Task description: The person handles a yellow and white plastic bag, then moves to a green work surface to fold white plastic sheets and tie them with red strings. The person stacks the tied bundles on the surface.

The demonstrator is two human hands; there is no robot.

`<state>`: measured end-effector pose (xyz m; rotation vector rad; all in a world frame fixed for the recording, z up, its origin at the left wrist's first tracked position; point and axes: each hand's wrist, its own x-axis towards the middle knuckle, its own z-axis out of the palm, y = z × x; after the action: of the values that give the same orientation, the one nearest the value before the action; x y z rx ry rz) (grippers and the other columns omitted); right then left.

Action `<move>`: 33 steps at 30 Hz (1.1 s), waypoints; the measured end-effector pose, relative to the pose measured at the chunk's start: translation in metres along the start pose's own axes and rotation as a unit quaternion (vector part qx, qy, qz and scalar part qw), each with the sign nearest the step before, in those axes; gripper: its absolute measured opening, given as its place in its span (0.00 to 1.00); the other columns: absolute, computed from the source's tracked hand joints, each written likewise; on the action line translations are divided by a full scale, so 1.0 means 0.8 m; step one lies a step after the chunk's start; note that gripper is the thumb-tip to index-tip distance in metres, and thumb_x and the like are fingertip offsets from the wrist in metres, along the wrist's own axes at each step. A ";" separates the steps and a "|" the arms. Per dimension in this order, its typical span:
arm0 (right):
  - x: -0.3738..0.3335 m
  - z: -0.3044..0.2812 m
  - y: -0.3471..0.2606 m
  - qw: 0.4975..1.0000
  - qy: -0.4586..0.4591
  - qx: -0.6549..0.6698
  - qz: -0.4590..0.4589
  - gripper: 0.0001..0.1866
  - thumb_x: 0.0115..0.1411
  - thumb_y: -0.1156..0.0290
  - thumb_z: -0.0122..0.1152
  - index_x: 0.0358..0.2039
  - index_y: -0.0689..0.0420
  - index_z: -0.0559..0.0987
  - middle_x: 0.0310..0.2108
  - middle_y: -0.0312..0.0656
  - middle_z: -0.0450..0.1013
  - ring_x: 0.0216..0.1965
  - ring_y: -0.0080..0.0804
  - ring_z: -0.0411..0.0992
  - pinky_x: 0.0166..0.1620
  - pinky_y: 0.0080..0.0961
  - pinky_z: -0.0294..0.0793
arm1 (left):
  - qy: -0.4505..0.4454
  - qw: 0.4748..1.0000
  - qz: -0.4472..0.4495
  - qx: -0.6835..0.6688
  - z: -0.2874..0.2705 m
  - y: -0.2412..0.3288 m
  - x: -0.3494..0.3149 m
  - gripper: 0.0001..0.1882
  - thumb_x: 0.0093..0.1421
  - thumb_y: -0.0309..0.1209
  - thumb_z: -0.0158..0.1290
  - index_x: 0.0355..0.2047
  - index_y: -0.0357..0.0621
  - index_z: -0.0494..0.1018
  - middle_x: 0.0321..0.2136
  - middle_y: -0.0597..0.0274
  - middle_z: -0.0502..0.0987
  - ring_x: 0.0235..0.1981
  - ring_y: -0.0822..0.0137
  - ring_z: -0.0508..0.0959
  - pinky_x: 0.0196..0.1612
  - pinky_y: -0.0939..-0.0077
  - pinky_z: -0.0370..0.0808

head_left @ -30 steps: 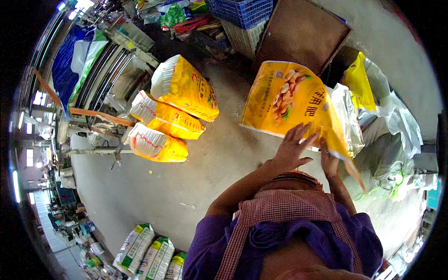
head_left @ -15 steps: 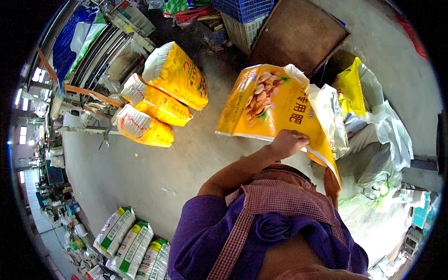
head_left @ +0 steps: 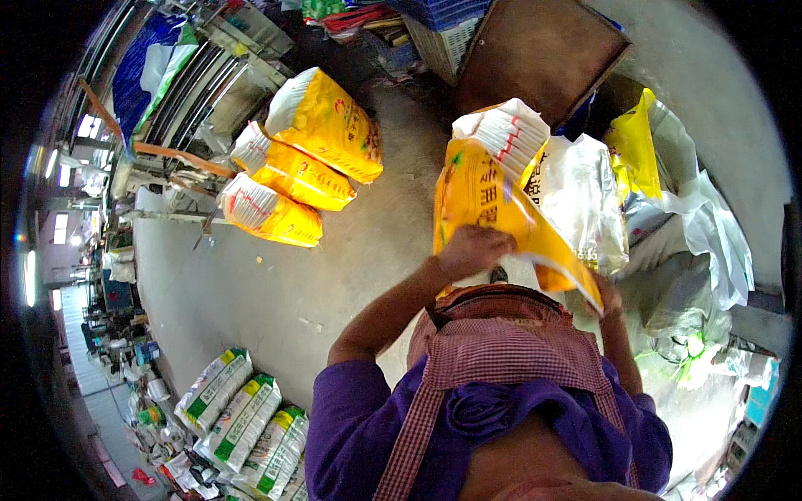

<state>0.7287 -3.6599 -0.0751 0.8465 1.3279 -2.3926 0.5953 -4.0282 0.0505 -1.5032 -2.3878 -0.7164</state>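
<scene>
A flat yellow woven sack (head_left: 480,196) with dark print hangs in front of my waist, bent and partly folded over. My left hand (head_left: 476,252) is closed on its near edge. At the sack's right corner my right hand (head_left: 607,294) is closed too, with some fingers hidden behind the material. Just beyond it stands a bundle of stacked sacks (head_left: 504,136), its white layered edges crossed by a red zigzag line. Right of that bundle, touching or close to the held sack, lie white and silvery plastic bags (head_left: 579,196).
Several yellow sack bundles (head_left: 326,125) stand on the floor at the far left, beside a metal rack (head_left: 188,100). White-and-green packed sacks (head_left: 242,422) lie at the near left. A brown board (head_left: 539,54) leans beside stacked crates (head_left: 443,42). Clear plastic sheeting (head_left: 710,234) lies at the right.
The held sack has swung from spread out, nut picture showing, to bent over, uncovering the bundle behind it. My left hand has moved left with it; my right hand has risen slightly.
</scene>
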 end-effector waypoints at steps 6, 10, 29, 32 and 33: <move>-0.003 0.128 -0.286 0.705 0.048 -0.348 -0.616 0.12 0.59 0.74 0.50 0.43 0.56 0.75 0.41 0.37 0.72 0.43 0.28 0.69 0.46 0.21 0.67 | 0.189 0.972 -0.053 0.127 -0.123 0.004 0.107 0.05 0.46 0.31 0.55 0.25 0.49 0.74 0.29 0.69 0.77 0.28 0.70 0.78 0.29 0.74 0.75; -0.128 0.138 -0.388 0.588 0.253 -0.223 -0.735 0.13 0.59 0.74 0.52 0.44 0.65 0.74 0.41 0.44 0.74 0.40 0.31 0.72 0.45 0.25 0.71 | 0.242 0.956 0.090 0.137 -0.123 0.056 0.164 0.06 0.43 0.33 0.54 0.25 0.53 0.73 0.31 0.70 0.76 0.28 0.73 0.77 0.30 0.77 0.73; -0.119 0.177 -0.155 0.582 -0.136 -0.625 -0.502 0.16 0.41 0.85 0.54 0.32 0.58 0.77 0.32 0.47 0.72 0.35 0.47 0.71 0.37 0.33 0.72 | -0.038 0.919 -0.130 -0.371 0.121 0.107 0.226 0.31 0.52 0.50 0.53 0.47 0.35 0.69 0.28 0.55 0.77 0.27 0.69 0.76 0.33 0.73 0.71; -0.097 0.174 -0.139 0.597 -0.200 -0.621 -0.468 0.15 0.41 0.82 0.56 0.33 0.57 0.78 0.33 0.47 0.72 0.36 0.46 0.71 0.37 0.34 0.72 | -0.180 0.867 -0.172 -0.431 0.090 0.082 0.211 0.22 0.52 0.42 0.54 0.38 0.35 0.74 0.27 0.52 0.78 0.27 0.65 0.77 0.33 0.73 0.71; -0.094 0.176 -0.135 0.580 -0.222 -0.637 -0.458 0.14 0.43 0.81 0.56 0.33 0.57 0.78 0.34 0.47 0.72 0.37 0.45 0.71 0.38 0.34 0.72 | -0.224 0.850 -0.181 -0.441 0.088 0.077 0.205 0.20 0.51 0.41 0.54 0.36 0.35 0.75 0.27 0.52 0.78 0.27 0.63 0.77 0.33 0.73 0.71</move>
<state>0.6844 -3.7225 0.1016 -0.9856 2.8343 -0.9971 0.5815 -3.8423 0.0796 -1.6305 -2.9112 -1.9589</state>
